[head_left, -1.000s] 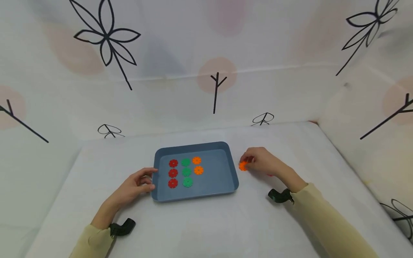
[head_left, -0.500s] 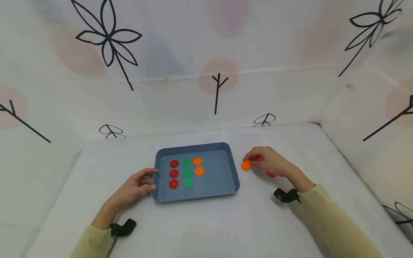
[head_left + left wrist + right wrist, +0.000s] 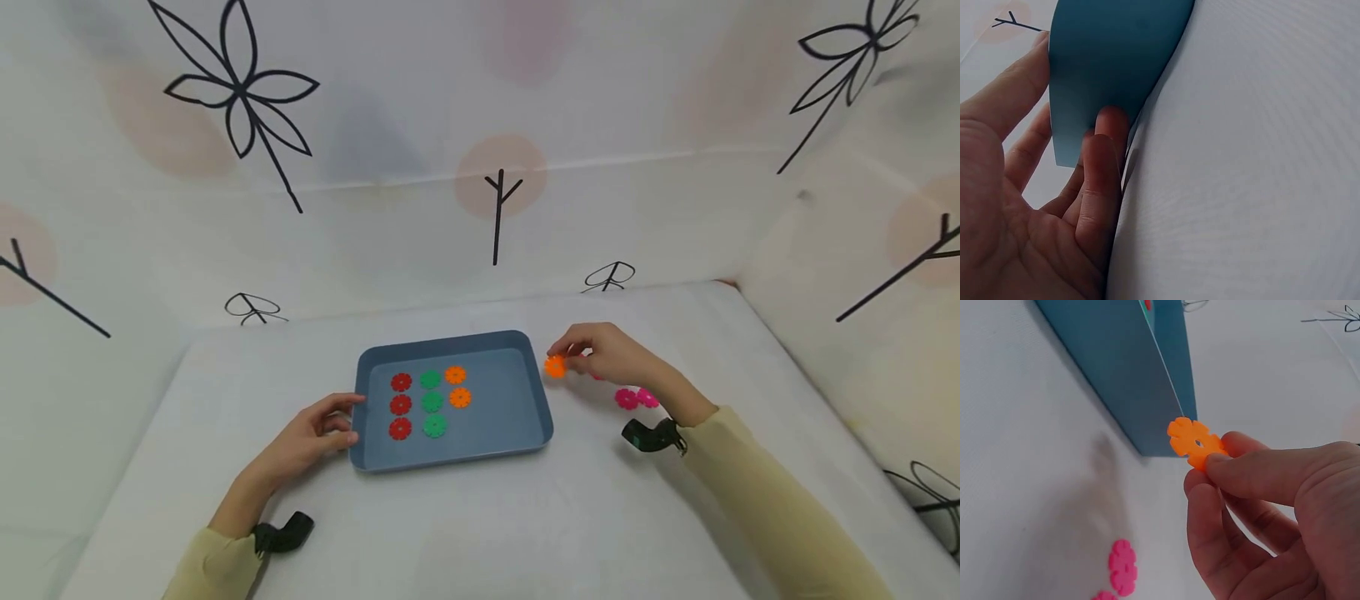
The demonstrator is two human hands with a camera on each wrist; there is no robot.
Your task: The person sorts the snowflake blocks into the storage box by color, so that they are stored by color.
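A blue-grey tray [image 3: 495, 433] lies on the white table. On its left rim is my left hand [image 3: 311, 433]; in the left wrist view the curled fingers [image 3: 1100, 181] lie against the tray's outer wall [image 3: 1110, 56], and the thumb touches the rim. My right hand [image 3: 611, 358] pinches an orange flower-shaped disc [image 3: 1196, 442] between thumb and fingers, above the table just off the tray's right rim. Inside the tray sit a column of red discs [image 3: 401, 405], a column of green discs [image 3: 432, 402] and two orange discs [image 3: 460, 397].
Right of the tray, pink flower-shaped discs [image 3: 627, 398] lie on the table [image 3: 480, 533], some partly hidden under my right hand. White cloth with printed plants [image 3: 390, 233] rises behind and at both sides.
My right hand has lifted the orange disc and brought it up and left, close to the tray's right rim. More pink discs show behind it. The left hand stays on the tray.
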